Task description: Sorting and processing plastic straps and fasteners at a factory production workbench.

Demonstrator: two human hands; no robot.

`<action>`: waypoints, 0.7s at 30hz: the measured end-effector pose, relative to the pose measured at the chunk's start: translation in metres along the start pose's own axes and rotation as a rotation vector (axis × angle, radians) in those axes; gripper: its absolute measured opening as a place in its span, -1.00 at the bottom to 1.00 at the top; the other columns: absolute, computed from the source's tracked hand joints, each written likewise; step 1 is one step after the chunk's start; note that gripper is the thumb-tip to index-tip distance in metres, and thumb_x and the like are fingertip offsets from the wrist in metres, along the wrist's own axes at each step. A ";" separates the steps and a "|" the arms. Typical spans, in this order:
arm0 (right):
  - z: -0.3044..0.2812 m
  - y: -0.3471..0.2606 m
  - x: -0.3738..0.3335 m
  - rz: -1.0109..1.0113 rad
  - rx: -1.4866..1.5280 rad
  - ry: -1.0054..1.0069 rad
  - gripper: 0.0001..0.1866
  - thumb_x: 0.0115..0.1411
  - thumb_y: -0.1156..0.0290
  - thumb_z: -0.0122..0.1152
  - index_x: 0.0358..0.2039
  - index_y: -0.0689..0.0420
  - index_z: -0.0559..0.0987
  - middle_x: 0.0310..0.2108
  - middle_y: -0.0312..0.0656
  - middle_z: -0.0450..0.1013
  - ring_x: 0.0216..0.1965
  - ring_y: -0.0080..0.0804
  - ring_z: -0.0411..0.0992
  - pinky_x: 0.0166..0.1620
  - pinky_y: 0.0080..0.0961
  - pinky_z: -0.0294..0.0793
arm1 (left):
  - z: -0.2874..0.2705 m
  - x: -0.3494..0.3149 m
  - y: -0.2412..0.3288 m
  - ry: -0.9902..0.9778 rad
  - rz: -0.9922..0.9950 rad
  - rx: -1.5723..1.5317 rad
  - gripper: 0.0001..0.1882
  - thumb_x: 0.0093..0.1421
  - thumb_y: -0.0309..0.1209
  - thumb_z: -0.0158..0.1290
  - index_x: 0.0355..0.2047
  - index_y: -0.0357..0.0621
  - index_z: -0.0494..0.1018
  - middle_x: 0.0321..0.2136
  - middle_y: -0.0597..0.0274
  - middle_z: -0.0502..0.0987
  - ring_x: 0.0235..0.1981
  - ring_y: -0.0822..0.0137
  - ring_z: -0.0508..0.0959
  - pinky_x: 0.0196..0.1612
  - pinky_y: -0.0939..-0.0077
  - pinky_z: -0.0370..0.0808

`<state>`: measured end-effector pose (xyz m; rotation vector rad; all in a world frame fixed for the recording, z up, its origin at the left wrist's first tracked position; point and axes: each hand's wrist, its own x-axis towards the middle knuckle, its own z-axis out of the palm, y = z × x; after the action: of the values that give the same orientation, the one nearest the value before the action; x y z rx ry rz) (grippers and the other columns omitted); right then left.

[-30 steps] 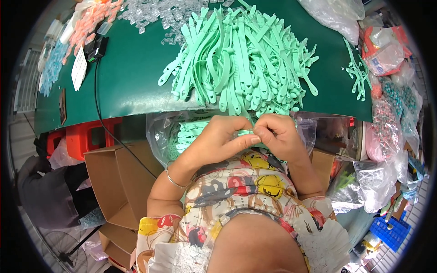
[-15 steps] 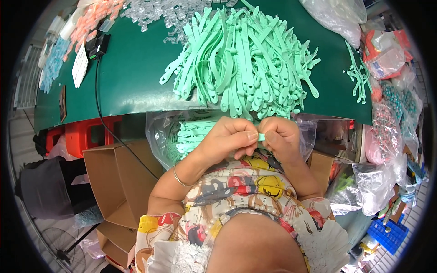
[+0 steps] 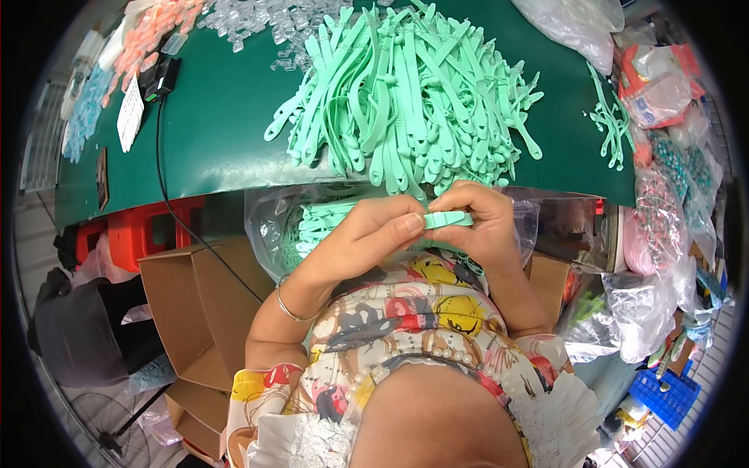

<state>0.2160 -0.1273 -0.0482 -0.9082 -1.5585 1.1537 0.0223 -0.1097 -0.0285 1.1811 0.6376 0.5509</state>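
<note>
Just in front of my chest, by the table's near edge, both hands are closed on one mint-green plastic strap. My left hand pinches its left end between thumb and fingers. Fingers of my right hand wrap round the other end, and the strap is bent there into a flat loop. A big heap of similar mint-green straps, with ribbed bands and rounded slotted ends, lies on the table directly beyond my hands. Below the edge, a clear plastic bag holds more green straps, partly hidden behind my hands.
On the green table lie small clear plastic pieces, orange pieces and a few separate straps. A black cable hangs over the edge. Cardboard boxes stand at left; filled plastic bags crowd the right.
My hands have shifted slightly apart and the right fingers have opened out a little. More of the strap now shows, bent into a loop.
</note>
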 end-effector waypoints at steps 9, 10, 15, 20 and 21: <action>-0.017 -0.013 -0.004 0.016 0.057 0.029 -0.73 -0.21 0.55 0.33 -0.41 0.24 0.52 -0.48 -0.22 0.44 -0.45 -0.52 0.40 -0.37 -0.63 0.35 | -0.006 0.003 0.006 -0.140 -0.072 -0.223 -0.76 0.20 -0.30 -0.12 -0.35 -0.27 0.37 -0.62 0.38 0.35 -0.63 0.63 0.26 -0.60 0.72 0.19; -0.024 -0.018 -0.004 -0.037 -0.129 0.028 -0.73 -0.22 0.51 0.35 -0.43 0.23 0.52 -0.53 -0.22 0.42 -0.51 -0.52 0.36 -0.44 -0.63 0.29 | -0.011 -0.003 0.009 -0.068 -0.032 -0.026 -0.77 0.17 -0.34 -0.08 -0.30 -0.29 0.36 -0.59 0.36 0.37 -0.63 0.61 0.31 -0.59 0.70 0.23; -0.047 -0.026 -0.023 -0.013 -0.365 0.038 -0.73 -0.25 0.49 0.36 -0.46 0.18 0.53 -0.55 -0.22 0.43 -0.56 -0.43 0.36 -0.50 -0.56 0.27 | -0.044 -0.038 0.002 0.035 -0.065 0.511 -0.72 0.03 -0.52 0.05 -0.20 -0.25 0.36 -0.54 0.24 0.46 -0.65 0.56 0.42 -0.59 0.68 0.32; -0.045 0.048 -0.076 0.228 -0.660 -0.247 -0.71 -0.06 0.37 0.21 -0.29 0.14 0.46 -0.32 -0.14 0.36 -0.23 -0.24 0.33 -0.19 -0.40 0.33 | -0.069 -0.055 -0.073 0.070 -0.325 0.764 -0.71 -0.02 -0.56 0.07 -0.23 -0.27 0.38 -0.60 0.19 0.48 -0.61 0.49 0.44 -0.51 0.62 0.37; -0.041 0.046 -0.081 0.253 -0.702 -0.251 -0.70 -0.05 0.35 0.19 -0.26 0.13 0.45 -0.28 -0.12 0.32 -0.16 -0.19 0.28 -0.11 -0.35 0.28 | -0.071 -0.056 -0.087 0.107 -0.341 0.705 -0.71 -0.03 -0.56 0.08 -0.23 -0.28 0.38 -0.60 0.18 0.47 -0.60 0.47 0.45 -0.50 0.61 0.38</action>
<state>0.2781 -0.1794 -0.1098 -1.4942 -2.1612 0.9120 -0.0618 -0.1265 -0.1197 1.6546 1.1556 0.0863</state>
